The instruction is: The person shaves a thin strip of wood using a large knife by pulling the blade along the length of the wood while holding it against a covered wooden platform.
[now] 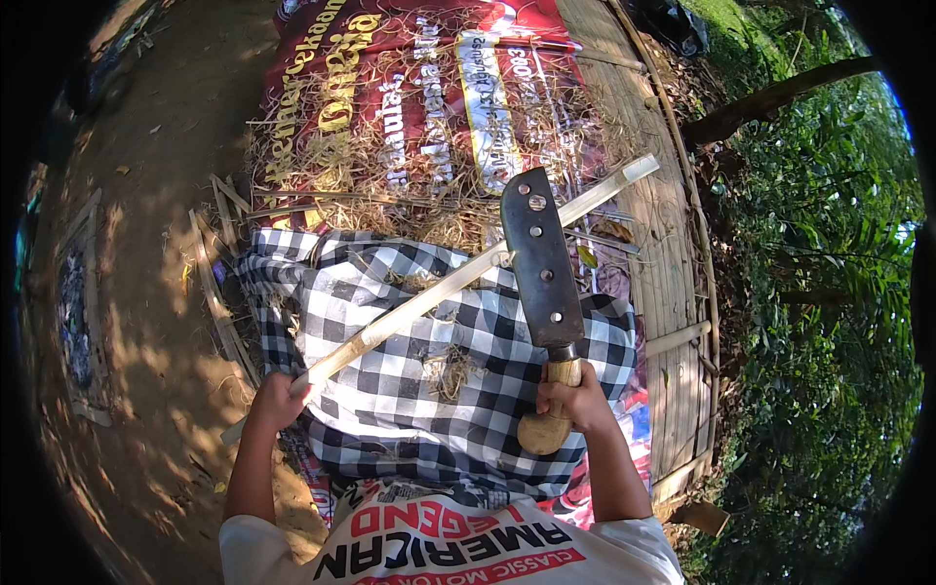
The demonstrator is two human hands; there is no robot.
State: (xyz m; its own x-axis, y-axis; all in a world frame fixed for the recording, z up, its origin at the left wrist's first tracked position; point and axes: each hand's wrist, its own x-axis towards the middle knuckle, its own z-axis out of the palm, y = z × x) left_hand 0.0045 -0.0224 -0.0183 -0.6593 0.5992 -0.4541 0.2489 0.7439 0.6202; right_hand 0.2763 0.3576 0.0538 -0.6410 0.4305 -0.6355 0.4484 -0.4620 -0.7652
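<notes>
My right hand (579,398) is closed round the pale wooden handle of a large cleaver-like knife (546,263). Its broad dark blade has several round holes and points away from me. A long pale bamboo strip (419,304) runs diagonally from lower left to upper right, and the blade lies across it near its middle. My left hand (280,401) grips the strip near its lower end. Under both lies a black-and-white checked cloth (380,400), spread over my lap, with a small clump of shavings (450,373) on it.
Beyond the cloth, a red printed banner (409,88) is strewn with curly shavings (390,214). A slatted bamboo platform (673,390) edges the right side, with green plants (819,244) past it. Split bamboo pieces (219,292) lie at left by the dirt ground (146,253).
</notes>
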